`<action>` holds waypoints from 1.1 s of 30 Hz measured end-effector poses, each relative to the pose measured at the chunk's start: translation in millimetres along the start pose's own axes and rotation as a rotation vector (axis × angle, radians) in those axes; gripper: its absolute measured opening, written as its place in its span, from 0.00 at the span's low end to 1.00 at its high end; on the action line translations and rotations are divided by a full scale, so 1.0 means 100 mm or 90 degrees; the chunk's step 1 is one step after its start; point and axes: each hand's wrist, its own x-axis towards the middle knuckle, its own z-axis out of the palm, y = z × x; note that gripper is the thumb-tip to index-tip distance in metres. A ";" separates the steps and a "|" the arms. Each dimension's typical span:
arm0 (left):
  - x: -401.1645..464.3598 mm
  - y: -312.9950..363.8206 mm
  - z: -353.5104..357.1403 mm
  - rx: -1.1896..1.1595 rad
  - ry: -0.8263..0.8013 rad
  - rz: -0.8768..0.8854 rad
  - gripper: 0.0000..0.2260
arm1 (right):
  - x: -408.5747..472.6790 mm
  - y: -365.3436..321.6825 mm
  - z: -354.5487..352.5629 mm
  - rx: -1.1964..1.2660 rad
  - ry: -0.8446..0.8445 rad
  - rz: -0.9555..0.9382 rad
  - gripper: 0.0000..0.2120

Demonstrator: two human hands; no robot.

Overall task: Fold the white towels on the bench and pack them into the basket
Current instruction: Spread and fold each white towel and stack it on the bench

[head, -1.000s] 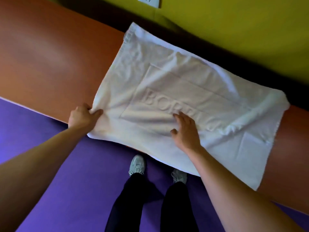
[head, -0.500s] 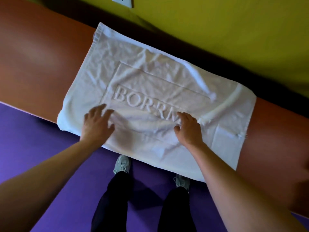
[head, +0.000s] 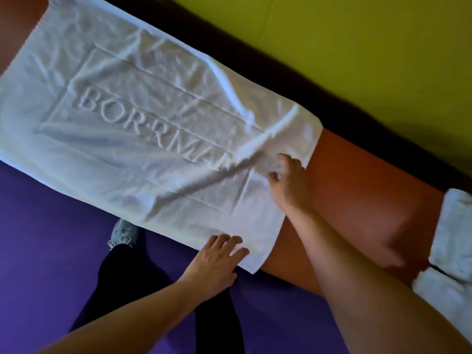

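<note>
While the towel (head: 143, 139) is spread open across the bench (head: 357, 200), lettering up, its near long edge is seen hanging off the bench front over the purple floor (head: 51, 238). No fold has been made yet; diagonal creases are seen running from the towel's right end toward its middle.

Both hands have been shifted since half a second ago: then they were laid flat near the towel's middle, now they are placed at its right end. The left hand (head: 217, 259) is laid on the towel's near-right corner, fingers fairly straight and slightly spread, pressing the cloth. The right hand (head: 288, 177) is set on the towel's right short edge, further back, fingers curled into the cloth; a pinch is likely, but it cannot be told for certain.

Judged meaning: smoothing is considered done, and the right end is being taken up for a first fold toward the towel's left end. Creases may get locked in if the end is not pulled taut first.

Right of the towel, well apart at the bench end, folded white towels (head: 452, 238) are stacked. Behind the towel, a dark strip and a yellow-green wall (head: 357, 47) are seen. Below the towel, dark trousers and a pale shoe (head: 124, 233) are visible. No basket is in view.
</note>
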 end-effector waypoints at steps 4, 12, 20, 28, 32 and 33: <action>0.16 0.24 0.29 0.135 -0.118 -0.029 0.51 | 0.34 0.46 -0.25 0.123 0.016 0.168 0.24; 0.33 0.26 0.40 0.132 0.035 -0.005 0.30 | 1.01 0.50 -0.41 0.364 0.029 0.397 0.34; 0.30 0.37 -0.08 -0.167 0.191 -0.182 0.08 | 1.12 0.51 -0.49 0.578 0.117 0.384 0.07; -0.12 0.42 -0.41 -0.362 0.280 -0.273 0.14 | 1.02 0.09 -1.00 0.517 0.121 0.319 0.03; -0.35 0.24 -0.70 -0.450 0.368 -0.357 0.14 | 1.11 -0.52 -1.00 0.562 0.115 0.263 0.04; -0.43 0.16 -0.77 -0.452 0.399 -0.380 0.13 | 1.14 -0.70 -0.98 0.562 0.117 0.241 0.04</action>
